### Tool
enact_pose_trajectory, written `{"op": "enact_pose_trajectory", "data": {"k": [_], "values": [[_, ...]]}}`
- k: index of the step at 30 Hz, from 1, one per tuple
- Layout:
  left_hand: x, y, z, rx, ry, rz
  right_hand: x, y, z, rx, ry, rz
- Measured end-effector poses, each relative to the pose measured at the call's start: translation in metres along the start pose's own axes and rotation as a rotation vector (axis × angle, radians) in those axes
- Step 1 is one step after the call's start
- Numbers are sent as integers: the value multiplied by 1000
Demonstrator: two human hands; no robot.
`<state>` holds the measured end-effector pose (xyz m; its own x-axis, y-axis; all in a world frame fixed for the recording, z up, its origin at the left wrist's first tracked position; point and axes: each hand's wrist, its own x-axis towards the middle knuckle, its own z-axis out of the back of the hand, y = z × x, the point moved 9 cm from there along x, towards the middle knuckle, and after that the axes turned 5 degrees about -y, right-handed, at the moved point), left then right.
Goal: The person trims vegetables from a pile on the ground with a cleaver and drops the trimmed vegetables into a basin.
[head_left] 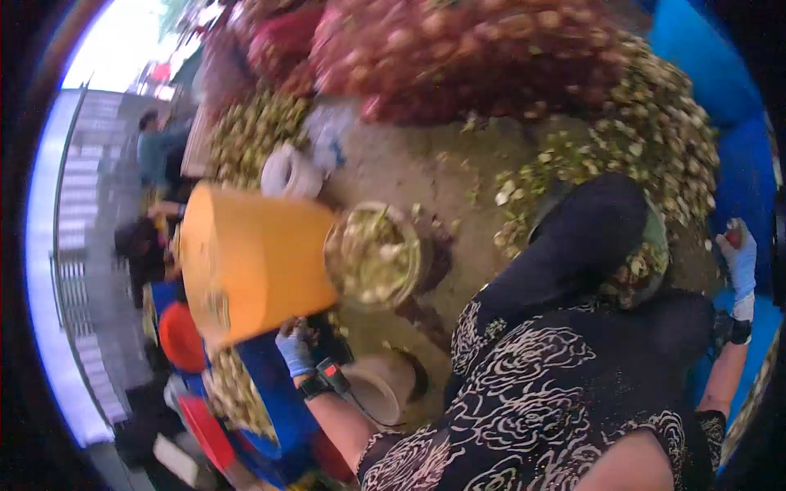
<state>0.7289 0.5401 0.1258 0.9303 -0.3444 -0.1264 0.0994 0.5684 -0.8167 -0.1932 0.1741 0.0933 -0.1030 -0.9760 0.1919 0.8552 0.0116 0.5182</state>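
My left hand, in a pale blue glove with bare fingertips, is at the lower edge of a large yellow-orange tub. Its fingers are bent and blurred, and whether they grip anything is unclear. My right hand, gloved the same way, is far out at the right beside a blue surface. Its fingers are closed round a small reddish thing that I cannot make out. Between my hands, a round bucket holds pale green and whitish vegetable pieces.
Red mesh sacks lie at the top. Vegetable heaps spread at the right and upper left. A white bucket is near my left forearm; a green tub stands by my legs. Other people are at the left, near red basins.
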Motion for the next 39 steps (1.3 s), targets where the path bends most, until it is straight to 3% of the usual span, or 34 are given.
{"op": "enact_pose_trajectory", "data": {"k": [1, 4, 6, 7, 8, 10, 12, 13, 14, 15, 16, 17, 20, 21, 24, 26, 28, 30, 32, 34, 37, 39], "values": [[2, 53, 35, -41, -67, 68, 7, 18, -43, -10, 148, -12], [-43, 146, 95, -136, -218, 197, 16, 69, -117, 79, 309, 88], [-64, 207, 132, -87, -399, 292, 3, 97, -148, -270, 355, 240], [-147, 220, 93, -75, -421, 316, 37, 13, -126, -156, 443, 192], [-161, 261, 100, -89, -429, 320, 40, 9, -121, -157, 436, 207], [-169, 301, 129, 547, -549, 70, 41, 17, -105, -245, 306, 338], [-180, 348, 124, 12, -602, 239, 53, -44, -116, -61, 328, 242], [-181, 328, 117, 262, -541, 253, 59, -62, -119, 192, 313, 120], [-176, 311, 100, 832, -329, 269, 63, -83, -119, 433, 301, -3], [-179, 285, 70, 1196, -115, 247, 66, -80, -112, 450, 295, 9], [-182, 265, 40, 1369, 44, 210, 69, -82, -105, 288, 357, 13], [-185, 250, 13, 1458, 162, 186, 67, -89, -101, 120, 414, 14], [-144, 355, -44, 1274, 155, 33, 75, -113, -93, 240, 255, -54], [-134, 377, -61, 1219, 138, 11, 88, -156, -104, 230, 310, -12], [-141, 365, -60, 1256, 89, 199, 84, -140, -102, 55, 305, -71], [-158, 290, -74, 1298, 84, 79, 79, -138, -108, 59, 313, -126], [-188, 252, -131, 1386, 452, -300, 77, -123, -108, 104, 300, -86], [-210, 213, -142, 964, 263, 172, 79, -114, -107, 54, 263, -30], [-226, 181, -194, 996, 356, -71, 86, -115, -112, 28, 187, 29], [-228, 190, -229, 804, 388, -46, 82, -107, -126, 18, 274, -40], [-226, 103, -194, 574, 176, -210, 74, -83, -120, 16, 270, -58], [-206, 81, -144, 779, 155, -196, 66, -78, -111, -12, 240, -39]]}}
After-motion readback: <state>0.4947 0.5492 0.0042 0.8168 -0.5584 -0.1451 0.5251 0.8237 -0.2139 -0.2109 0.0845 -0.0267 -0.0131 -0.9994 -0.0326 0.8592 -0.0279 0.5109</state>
